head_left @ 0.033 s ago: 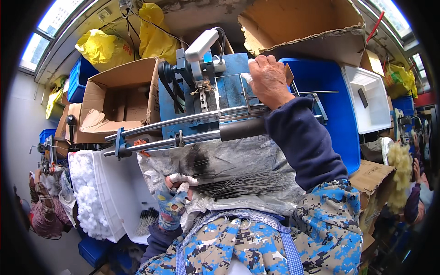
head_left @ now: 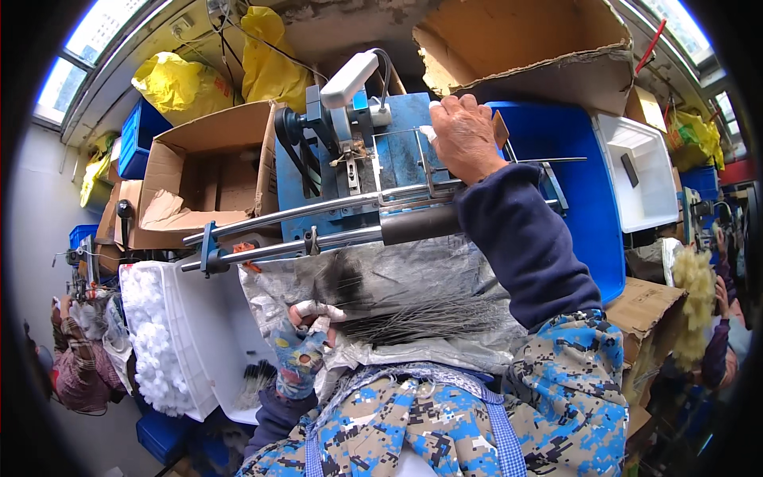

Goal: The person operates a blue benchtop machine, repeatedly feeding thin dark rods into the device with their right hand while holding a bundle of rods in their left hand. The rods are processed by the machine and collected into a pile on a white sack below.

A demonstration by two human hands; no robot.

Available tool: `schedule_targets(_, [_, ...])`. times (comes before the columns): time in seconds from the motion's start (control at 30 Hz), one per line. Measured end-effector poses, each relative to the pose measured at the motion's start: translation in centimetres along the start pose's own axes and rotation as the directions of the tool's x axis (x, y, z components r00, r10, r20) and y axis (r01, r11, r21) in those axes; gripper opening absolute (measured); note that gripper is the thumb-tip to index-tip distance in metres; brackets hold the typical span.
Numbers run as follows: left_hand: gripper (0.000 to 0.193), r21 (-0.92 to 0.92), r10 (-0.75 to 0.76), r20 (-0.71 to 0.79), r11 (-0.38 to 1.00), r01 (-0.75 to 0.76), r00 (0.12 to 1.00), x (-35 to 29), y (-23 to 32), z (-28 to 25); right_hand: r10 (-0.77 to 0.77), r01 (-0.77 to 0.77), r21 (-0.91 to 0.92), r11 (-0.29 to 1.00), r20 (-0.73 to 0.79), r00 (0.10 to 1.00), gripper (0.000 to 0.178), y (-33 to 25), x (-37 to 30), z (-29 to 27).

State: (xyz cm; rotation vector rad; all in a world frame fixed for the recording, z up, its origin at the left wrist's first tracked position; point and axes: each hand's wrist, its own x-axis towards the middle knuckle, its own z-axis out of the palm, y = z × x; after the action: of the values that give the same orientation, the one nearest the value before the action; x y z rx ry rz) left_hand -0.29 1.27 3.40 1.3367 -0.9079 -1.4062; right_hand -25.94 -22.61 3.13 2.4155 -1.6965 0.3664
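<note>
My right hand [head_left: 465, 137] reaches forward and grips something small and pale on the blue machine [head_left: 397, 159], beside its metal frame. The machine carries a white lever handle [head_left: 350, 78] and two long steel rails [head_left: 318, 222] with a black grip. My left hand [head_left: 306, 338], in a patterned glove with taped fingers, rests at the edge of a bundle of thin dark wire rods [head_left: 413, 318] lying on a crumpled grey plastic sheet [head_left: 397, 274] on my lap. Its fingers pinch the rod ends.
A white bin [head_left: 199, 334] at my left holds white fluffy pieces and some dark rods. Open cardboard boxes [head_left: 207, 175] stand behind the machine, a blue crate [head_left: 588, 199] and white tub [head_left: 644, 175] at the right. Yellow bags hang above. Other people sit at both sides.
</note>
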Motion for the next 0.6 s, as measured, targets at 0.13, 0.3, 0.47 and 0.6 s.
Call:
schedule_targets(0.13, [0.015, 0.010, 0.103, 0.033, 0.995, -0.103, 0.994, 0.9, 0.8, 0.9, -0.041, 0.050, -0.028, 0.998, 0.277, 0.960, 0.014, 1.3, -0.5, 0.0])
schedule_targets(0.3, [0.018, -0.176, 0.171, -0.063, 0.968, -0.180, 0.983, -0.4, 0.4, -4.0, -0.295, 0.263, 0.280, 0.923, 0.079, 0.952, 0.015, 0.0, -5.8, -6.7])
schedule_targets(0.47, [0.020, -0.269, 0.090, 0.145, 0.962, -0.048, 0.985, 1.5, 0.9, -0.6, -0.440, 0.210, 0.834, 0.511, 0.044, 0.897, 0.032, -5.0, -12.9, -5.4])
schedule_targets(0.6, [0.022, -0.123, -0.011, 0.306, 0.991, 0.051, 0.952, 0.5, 1.3, 3.4, -0.314, -0.421, 0.857, -0.298, 0.329, 0.891, 0.018, -10.0, -12.0, -6.5])
